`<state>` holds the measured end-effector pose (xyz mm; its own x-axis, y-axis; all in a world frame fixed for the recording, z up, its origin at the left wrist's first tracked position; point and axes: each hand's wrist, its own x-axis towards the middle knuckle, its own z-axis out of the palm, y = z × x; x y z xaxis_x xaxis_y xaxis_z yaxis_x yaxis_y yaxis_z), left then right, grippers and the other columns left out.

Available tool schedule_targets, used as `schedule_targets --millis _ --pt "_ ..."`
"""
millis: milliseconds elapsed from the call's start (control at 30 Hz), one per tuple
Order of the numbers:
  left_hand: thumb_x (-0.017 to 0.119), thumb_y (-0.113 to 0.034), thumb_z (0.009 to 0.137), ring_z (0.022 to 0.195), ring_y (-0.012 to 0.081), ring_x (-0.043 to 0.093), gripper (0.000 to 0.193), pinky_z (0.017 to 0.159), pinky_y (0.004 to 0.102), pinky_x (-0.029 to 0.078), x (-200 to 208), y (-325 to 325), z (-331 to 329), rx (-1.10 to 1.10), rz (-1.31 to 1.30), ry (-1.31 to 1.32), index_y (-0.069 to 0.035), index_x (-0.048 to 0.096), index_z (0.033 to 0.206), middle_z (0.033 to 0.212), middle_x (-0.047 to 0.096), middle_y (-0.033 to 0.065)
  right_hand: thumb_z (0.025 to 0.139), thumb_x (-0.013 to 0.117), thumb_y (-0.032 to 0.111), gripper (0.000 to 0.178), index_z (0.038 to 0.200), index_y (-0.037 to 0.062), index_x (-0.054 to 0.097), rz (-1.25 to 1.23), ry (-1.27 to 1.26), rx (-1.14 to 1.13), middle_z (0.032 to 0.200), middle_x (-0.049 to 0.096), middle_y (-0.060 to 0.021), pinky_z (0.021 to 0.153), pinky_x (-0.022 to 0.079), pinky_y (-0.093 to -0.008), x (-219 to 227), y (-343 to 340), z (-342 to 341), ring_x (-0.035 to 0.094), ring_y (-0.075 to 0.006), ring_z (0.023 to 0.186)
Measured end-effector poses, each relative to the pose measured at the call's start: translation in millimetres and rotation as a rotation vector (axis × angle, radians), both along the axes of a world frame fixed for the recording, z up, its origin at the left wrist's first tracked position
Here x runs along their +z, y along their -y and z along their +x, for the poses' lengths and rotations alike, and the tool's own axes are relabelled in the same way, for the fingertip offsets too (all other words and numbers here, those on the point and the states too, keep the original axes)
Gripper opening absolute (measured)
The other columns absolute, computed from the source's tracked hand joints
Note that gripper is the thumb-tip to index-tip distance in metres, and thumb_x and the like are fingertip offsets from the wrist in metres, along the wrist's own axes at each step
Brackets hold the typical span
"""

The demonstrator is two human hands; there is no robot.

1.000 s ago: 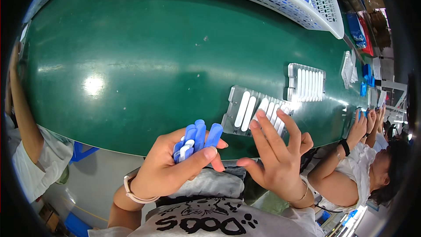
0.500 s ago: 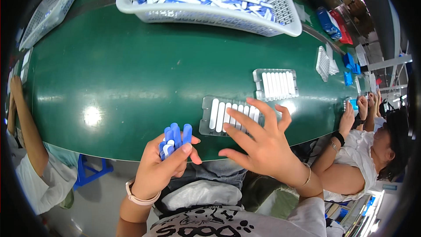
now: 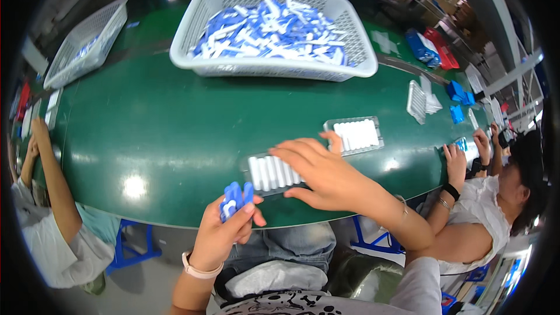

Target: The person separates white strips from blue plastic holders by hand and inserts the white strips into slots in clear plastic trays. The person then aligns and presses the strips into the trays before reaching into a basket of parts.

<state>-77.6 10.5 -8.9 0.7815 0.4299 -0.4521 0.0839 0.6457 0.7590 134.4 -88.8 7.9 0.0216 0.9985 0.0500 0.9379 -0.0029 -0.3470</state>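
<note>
In my left hand [image 3: 224, 224] I hold a small bunch of blue-and-white plastic sticks [image 3: 233, 199], their blue ends pointing up, near the table's front edge. A clear plastic tray [image 3: 267, 193] with a row of white sticks [image 3: 265, 175] lies just beyond that hand. My right hand [image 3: 326, 178] spans the tray's right part, fingers at its far side and thumb at its near side, hiding that end. Behind the right hand, a second clear tray [image 3: 380, 140] holds a similar row of white sticks [image 3: 356, 134].
A large white basket [image 3: 280, 69] full of loose blue-and-white sticks stands on the green table [image 3: 175, 128]. Another white basket [image 3: 87, 52] is at far left. At right lie a further tray [image 3: 416, 102] and blue packets [image 3: 458, 92]. People sit close on both sides.
My view has shifted, bringing the whole basket into sight. The right hand has come down across the near tray, which has turned and slid left. The left hand keeps its bunch.
</note>
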Motion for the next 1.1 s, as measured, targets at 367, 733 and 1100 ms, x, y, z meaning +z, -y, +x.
schedule_targets --millis 367,733,1100 --pt "0.054 -0.008 0.092 0.043 0.0043 0.033 0.019 0.04 0.0222 0.028 -4.5 10.5 -1.0 0.114 0.06 0.001 0.005 0.055 0.104 0.076 0.062 0.0142 0.078 0.072 0.031 0.077 0.141 0.0114 0.033 -0.227 0.103 -0.035 0.136 0.045 -0.011 0.105 0.012 -0.0643 12.8 31.4 89.7 0.04 -0.025 0.13" --pt "0.055 -0.009 0.091 0.043 0.0039 0.032 0.02 0.041 0.0221 0.028 -6.2 6.4 2.1 0.057 0.082 0.013 0.007 0.058 0.102 0.075 0.064 0.017 0.067 0.065 0.003 0.062 0.126 0.0107 0.048 -0.191 1.126 0.089 0.135 0.047 -0.0052 0.106 0.032 -0.0461 20.2 141.2 282.7 0.041 -0.0243 0.127" --pt "0.058 -0.01 0.09 0.045 0.0043 0.034 0.019 0.041 0.0214 0.028 0.3 4.4 0.1 0.036 0.045 -0.056 0.006 0.058 0.1 0.074 0.065 0.0159 0.053 0.075 0.02 0.082 0.127 -0.0025 0.046 0.308 0.383 -0.119 0.117 0.051 -0.0184 0.095 0.04 -0.0464 64.9 64.8 167.1 0.049 -0.0362 0.108"
